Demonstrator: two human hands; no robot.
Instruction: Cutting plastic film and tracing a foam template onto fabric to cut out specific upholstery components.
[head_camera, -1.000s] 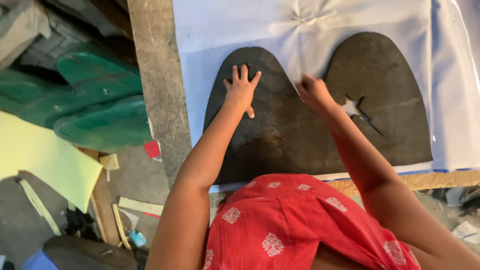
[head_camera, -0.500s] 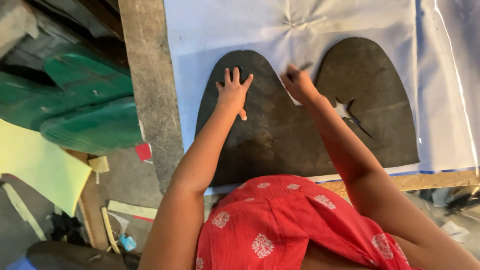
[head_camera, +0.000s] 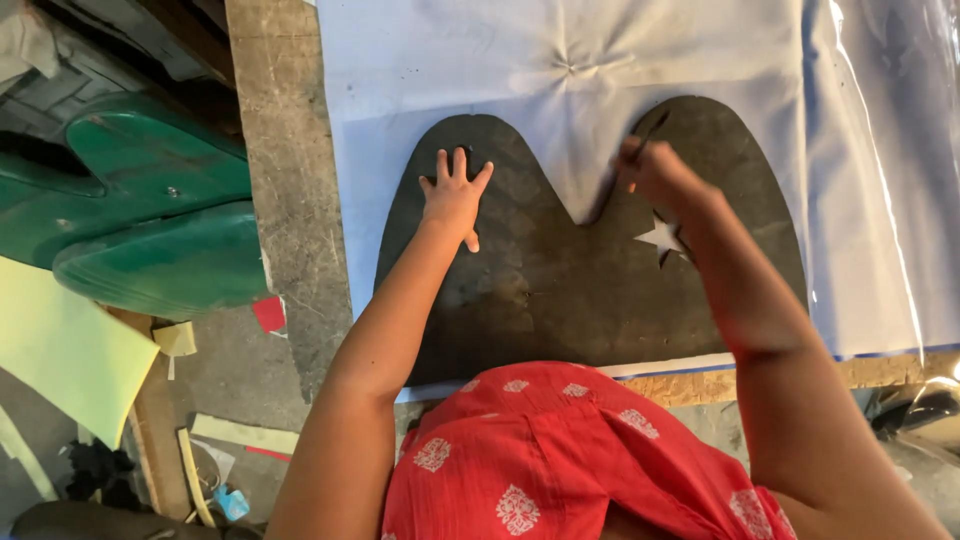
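Left hand (head_camera: 455, 197) has its fingers spread flat on the dark template (head_camera: 560, 280), while the right hand (head_camera: 655, 175) fingers are clenched around a thin marker (head_camera: 648, 128) at its upper edge. Template sits on pale blue fabric (head_camera: 520, 70) across the worktop (head_camera: 290, 200); I'd guess tracing's partway, can't see lines. Green chairs (head_camera: 150, 230) sit left, nothing blocking.

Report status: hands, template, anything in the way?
Left hand flat on dark template. Right hand gripping thin marker at its edge. White sheet underneath; nothing obstructing.
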